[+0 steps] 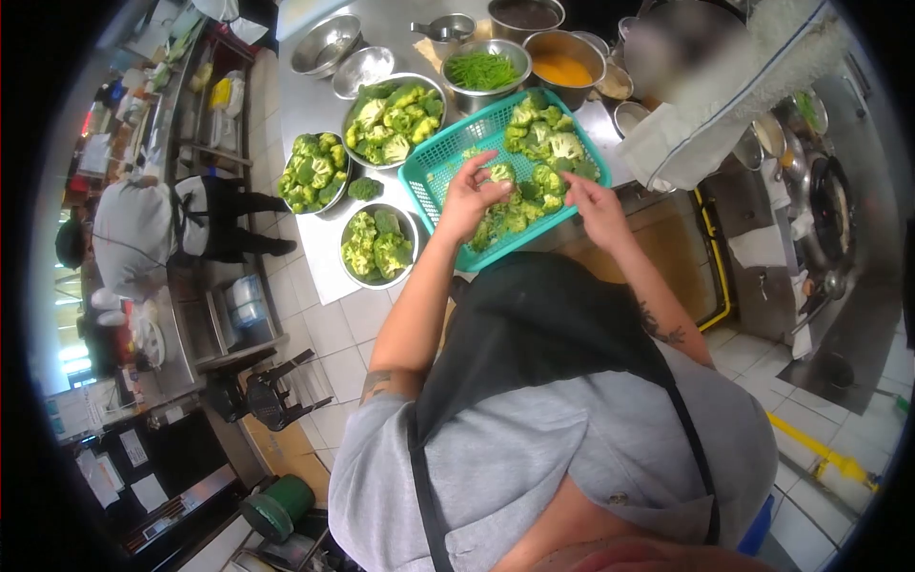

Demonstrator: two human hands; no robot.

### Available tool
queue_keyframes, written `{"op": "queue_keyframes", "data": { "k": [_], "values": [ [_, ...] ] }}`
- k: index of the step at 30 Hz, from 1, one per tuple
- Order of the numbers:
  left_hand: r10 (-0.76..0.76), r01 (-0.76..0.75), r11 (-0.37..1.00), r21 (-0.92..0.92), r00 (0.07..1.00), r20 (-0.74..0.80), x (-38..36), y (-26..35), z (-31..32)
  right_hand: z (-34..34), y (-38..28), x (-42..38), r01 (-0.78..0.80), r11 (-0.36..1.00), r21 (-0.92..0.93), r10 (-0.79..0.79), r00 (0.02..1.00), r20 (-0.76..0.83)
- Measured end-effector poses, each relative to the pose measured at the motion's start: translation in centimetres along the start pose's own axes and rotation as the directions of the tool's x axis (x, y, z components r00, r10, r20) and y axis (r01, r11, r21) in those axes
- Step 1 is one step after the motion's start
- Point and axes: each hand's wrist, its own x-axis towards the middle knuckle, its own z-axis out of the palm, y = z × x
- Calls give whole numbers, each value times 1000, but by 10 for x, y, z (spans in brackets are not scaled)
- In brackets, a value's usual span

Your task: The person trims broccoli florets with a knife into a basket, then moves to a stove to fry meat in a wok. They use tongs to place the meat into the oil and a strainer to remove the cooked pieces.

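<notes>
I see my left hand (pixel 469 195) over the green basket (pixel 429 172), fingers pinched round a broccoli floret (pixel 502 173) held just above the heap of broccoli (pixel 538 157) inside it. My right hand (pixel 596 205) rests on the near side of that heap, fingers curled down into the pieces; whether it grips one I cannot tell. Three steel bowls of cut broccoli (pixel 379 243) stand left of the basket.

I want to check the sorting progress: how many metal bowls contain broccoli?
3. One large bowl behind the green basket's left corner, one bowl at the far left, one bowl nearest the person. Bowls behind hold other foods; some may be hidden.
</notes>
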Motion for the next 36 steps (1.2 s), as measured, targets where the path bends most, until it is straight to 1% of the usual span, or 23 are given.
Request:
{"op": "queue_keyframes", "data": {
  "k": [2,5,8,11,14,17,20,23,26,27,28,29,30,31,32,33,35,36],
  "values": [
    [38,-38,999,-26,999,25,-8,5,2,15,-21,-13,181,976,-124,-182,983,5],
    [47,-46,998,-32,998,51,-22,25,13,16,-58,-21,251,887,-388,-255,966,42],
    [14,-4,992,-125,997,73,-29,40,21,18,-62,-20,303,866,-397,-321,947,23],
    [53,-48,981,-190,998,21,-29,39,26,25,-73,-24,318,848,-423,-360,933,-21],
    [100,-92,982,-167,994,38,-25,32,21,27,-69,-25,324,853,-408,-346,938,22],
    [111,-85,967,-240,989,97,-26,30,19,25,-51,-15,226,958,-176,-206,970,127],
    [126,-87,956,-279,984,124,-27,31,22,27,-33,-10,250,968,-21,-245,961,129],
    [128,-89,959,-271,983,133,-25,29,24,20,-28,-9,24,990,142,-61,962,265],
    [55,-48,995,-82,995,82,-20,21,15,9,-29,-6,-26,997,73,6,965,263],
    [-20,3,982,188,996,90,-17,23,9,5,-25,-4,-26,999,27,21,983,180],
    [-95,50,894,445,992,78,-14,26,1,0,-16,-1,-31,999,-17,33,995,94],
    [-161,88,738,669,986,48,-9,28,-4,-4,-10,0,-39,997,-61,40,999,6],
    [-94,7,591,807,994,60,-2,20,-10,-8,-5,0,-27,992,-119,19,998,-62],
    [-28,-65,414,908,996,84,8,8,-16,-11,-3,-1,-17,984,-179,-6,992,-126],
    [37,-124,216,968,992,119,20,-2,-22,-16,-2,-1,-7,971,-240,-39,981,-187],
    [103,-118,334,935,991,88,35,-2,-17,-20,-6,-2,11,934,-356,-97,970,-224],
    [167,-15,566,825,981,-97,74,-17,-2,-18,-18,-6,51,826,-561,-234,937,-260],
    [231,-21,491,871,967,-107,91,-25,5,-17,-21,-6,42,851,-524,-205,944,-258]
  ]
}}
